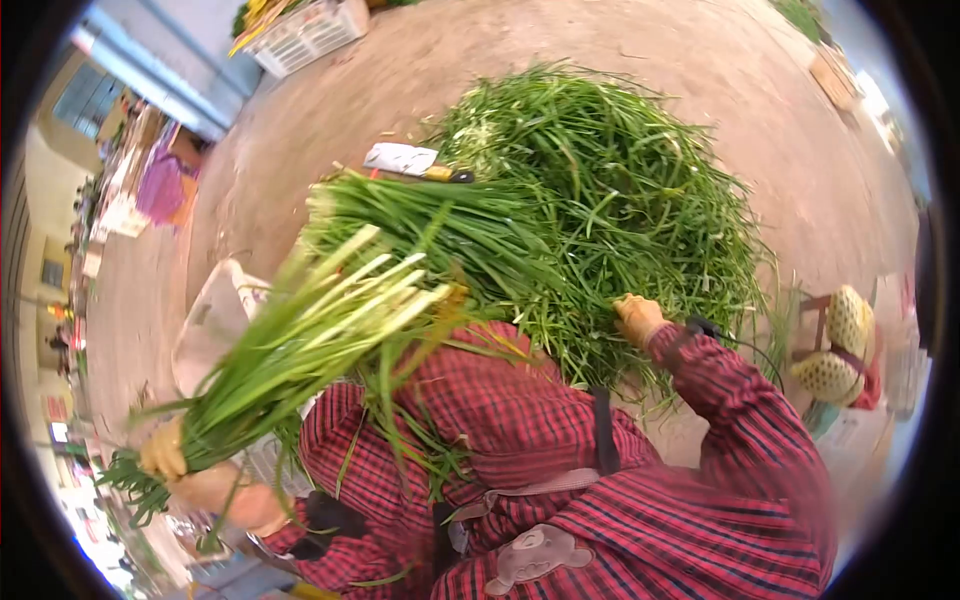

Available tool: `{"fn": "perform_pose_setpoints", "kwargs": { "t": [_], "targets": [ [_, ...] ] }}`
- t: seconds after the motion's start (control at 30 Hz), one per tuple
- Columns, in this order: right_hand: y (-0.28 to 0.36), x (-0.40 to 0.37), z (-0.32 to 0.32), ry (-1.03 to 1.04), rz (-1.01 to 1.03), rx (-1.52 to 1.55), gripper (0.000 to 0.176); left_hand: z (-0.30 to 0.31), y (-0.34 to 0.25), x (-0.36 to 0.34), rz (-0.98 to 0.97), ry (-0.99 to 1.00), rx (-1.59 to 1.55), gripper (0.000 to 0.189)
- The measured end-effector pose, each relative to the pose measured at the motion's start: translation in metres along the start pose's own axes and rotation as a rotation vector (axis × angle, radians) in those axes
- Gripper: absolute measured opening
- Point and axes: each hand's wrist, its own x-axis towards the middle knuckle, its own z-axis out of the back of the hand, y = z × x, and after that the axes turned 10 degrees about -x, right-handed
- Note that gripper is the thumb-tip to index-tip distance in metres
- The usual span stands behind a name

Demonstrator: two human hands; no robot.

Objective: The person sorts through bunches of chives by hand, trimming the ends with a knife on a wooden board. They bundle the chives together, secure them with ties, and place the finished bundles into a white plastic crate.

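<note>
My left hand, at the lower left, is closed around the leafy end of a bunch of green garlic chives. The pale cut stems point up and right, over my knee. At the near edge of a large loose heap of chives, my right hand has its fingers curled into the leaves, and they look closed on some of them. Beside the heap lies a neater bundle of chives, stems to the left. Stray leaves hang over my checked clothes.
Behind the bundle lies a flat white tool with a yellow and black handle. A pale plastic tub is at the left, partly hidden by the bunch. A white crate stands at the top left, and a small spotted seat at the right.
</note>
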Motion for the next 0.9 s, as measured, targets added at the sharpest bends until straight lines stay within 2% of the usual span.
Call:
{"fn": "perform_pose_setpoints", "kwargs": {
  "t": [0.07, 0.1, 0.17, 0.2, 0.27, 0.3, 0.33, 0.4, 0.43, 0.47, 0.53, 0.57, 0.6, 0.63, 0.67, 0.73, 0.77, 0.83, 0.87, 0.9],
  "targets": [
    [0.040, -0.001, 0.039, -0.509, 0.232, 0.236, 0.020, 0.039, 0.010, 0.024, 0.001, -0.170, -0.041, 0.028],
    [0.065, 0.004, 0.057, -0.458, 0.286, 0.384, 0.021, 0.054, 0.011, 0.023, 0.000, -0.186, -0.025, 0.028],
    [0.117, 0.027, 0.079, -0.362, 0.451, 0.635, 0.024, 0.068, 0.017, 0.024, 0.296, -0.059, -0.955, 0.027],
    [0.142, 0.042, 0.080, -0.313, 0.570, 0.739, 0.026, 0.060, 0.020, 0.018, 0.295, -0.075, -0.940, 0.027],
    [0.197, 0.077, 0.071, -0.220, 0.756, 0.798, 0.027, 0.030, 0.025, -0.002, 0.149, -0.309, -0.523, 0.023],
    [0.222, 0.091, 0.065, -0.145, 0.816, 0.758, 0.029, 0.039, 0.035, -0.008, 0.177, -0.361, -0.515, 0.020],
    [0.247, 0.104, 0.059, -0.069, 0.875, 0.717, 0.031, 0.043, 0.046, -0.015, 0.180, -0.375, -0.495, 0.020],
    [0.294, 0.131, 0.048, -0.089, 0.996, 0.636, 0.037, 0.054, 0.069, -0.031, 0.064, -0.330, 0.096, 0.021],
    [0.319, 0.148, 0.034, -0.007, 0.971, 0.649, 0.041, 0.078, 0.072, -0.030, 0.262, -0.256, -0.610, 0.019],
    [0.340, 0.158, 0.032, 0.078, 0.951, 0.716, 0.046, 0.056, 0.072, -0.030, 0.270, -0.268, -0.586, 0.019],
    [0.382, 0.179, 0.028, 0.114, 0.917, 0.645, 0.056, 0.016, 0.078, -0.039, 0.089, -0.549, 0.595, 0.018],
    [0.401, 0.187, 0.036, 0.052, 0.908, 0.451, 0.059, 0.059, 0.078, -0.048, 0.098, -0.213, 1.401, 0.022],
    [0.419, 0.192, 0.050, -0.013, 0.898, 0.256, 0.062, 0.065, 0.077, -0.054, 0.004, -0.193, 1.328, 0.022],
    [0.437, 0.195, 0.060, 0.027, 0.855, 0.049, 0.072, 0.060, 0.081, -0.055, -0.011, -0.206, 1.177, 0.022],
    [0.462, 0.221, 0.029, 0.267, 0.853, 0.063, 0.075, 0.060, 0.082, -0.055, -0.020, -0.208, 1.098, 0.022],
    [0.476, 0.233, -0.008, 0.216, 0.716, -0.005, 0.076, 0.061, 0.088, -0.053, -0.028, -0.198, 1.047, 0.022],
    [0.460, 0.232, -0.023, 0.232, 0.695, -0.014, 0.076, 0.061, 0.091, -0.052, -0.022, -0.190, 1.045, 0.022],
    [0.409, 0.223, -0.050, -0.191, 0.931, -0.016, 0.068, 0.060, 0.099, -0.051, -0.023, -0.171, 1.039, 0.022],
    [0.382, 0.218, -0.075, -0.184, 0.911, -0.027, 0.068, 0.060, 0.102, -0.052, -0.021, -0.160, 1.034, 0.022],
    [0.355, 0.216, -0.105, -0.282, 0.910, 0.560, 0.059, 0.059, 0.104, -0.052, -0.019, -0.148, 1.025, 0.022]
  ]
}}
